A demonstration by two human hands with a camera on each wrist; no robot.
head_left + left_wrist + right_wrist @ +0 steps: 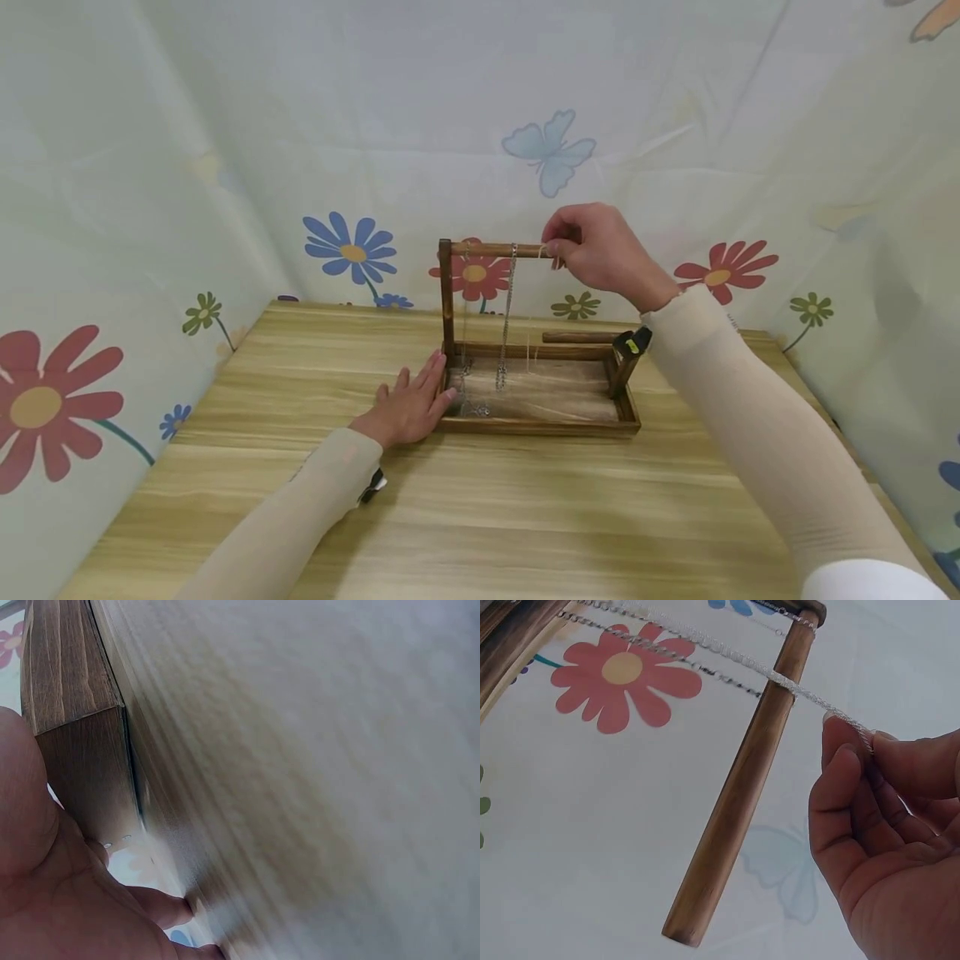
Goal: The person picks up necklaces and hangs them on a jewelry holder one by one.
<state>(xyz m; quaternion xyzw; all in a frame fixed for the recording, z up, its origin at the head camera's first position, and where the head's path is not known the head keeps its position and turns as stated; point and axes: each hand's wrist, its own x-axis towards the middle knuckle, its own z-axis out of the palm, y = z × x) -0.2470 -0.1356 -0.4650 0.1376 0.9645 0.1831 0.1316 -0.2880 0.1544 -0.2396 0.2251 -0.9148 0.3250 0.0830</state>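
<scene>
A dark wooden jewellery stand has a tray base [540, 427], a tall left post [447, 308] and a top bar [491, 249]. My right hand [600, 250] pinches a thin silver chain necklace [821, 705] between thumb and forefinger, close to the bar. The chain crosses the bar in the right wrist view; whether it rests on it I cannot tell. Further left along the bar hang a second chain [508, 312] and a third chain [464, 325], their lower ends down at the tray. With fingers spread, my left hand [405, 408] rests against the tray's left end.
A lower wooden bar [581, 337] extends left from the short right post [624, 371]. The stand sits on a wood-grain table [480, 508]. Behind it hangs a pale cloth [420, 125] printed with flowers and a butterfly.
</scene>
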